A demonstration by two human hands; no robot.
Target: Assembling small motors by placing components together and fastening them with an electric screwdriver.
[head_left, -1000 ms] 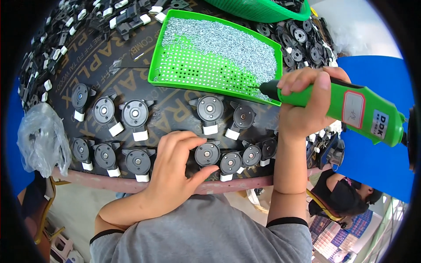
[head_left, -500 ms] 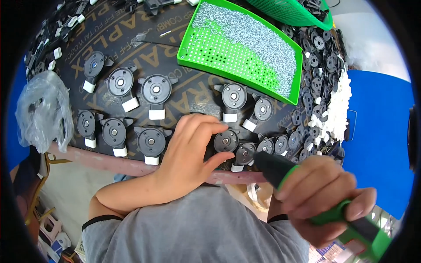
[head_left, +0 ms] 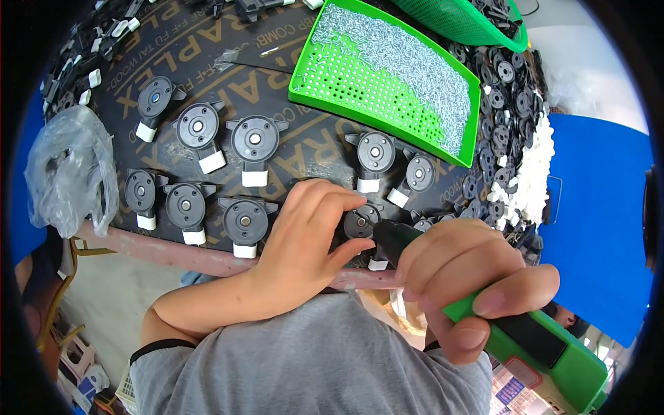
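Note:
My left hand (head_left: pixel 304 225) curves around a round black plastic part (head_left: pixel 358 223) at the table's near edge. Its thumb and index finger grip the part from opposite sides. In my right hand (head_left: pixel 467 273) is a green and black electric screwdriver (head_left: pixel 536 339), held tilted with its dark nose pointing left at that part. The bit tip reaches the part's face; whether it sits on a screw I cannot make out. Just right of the gripped part, another black part with a white end (head_left: pixel 378 264) is mostly hidden by the screwdriver's nose.
Several similar black parts with white ends (head_left: pixel 254 142) stand in rows on the black table. Beyond them lies a green perforated tray (head_left: pixel 360 97) of small silvery screws. A plastic bag (head_left: pixel 69 173) sits at left; white pieces (head_left: pixel 529 180) are heaped at right beside piled black discs (head_left: pixel 498 104).
My right hand has brought the screwdriver leftward, and its nose has moved from the neighbouring part to the one in my left hand. The left hand keeps nearly the same place.

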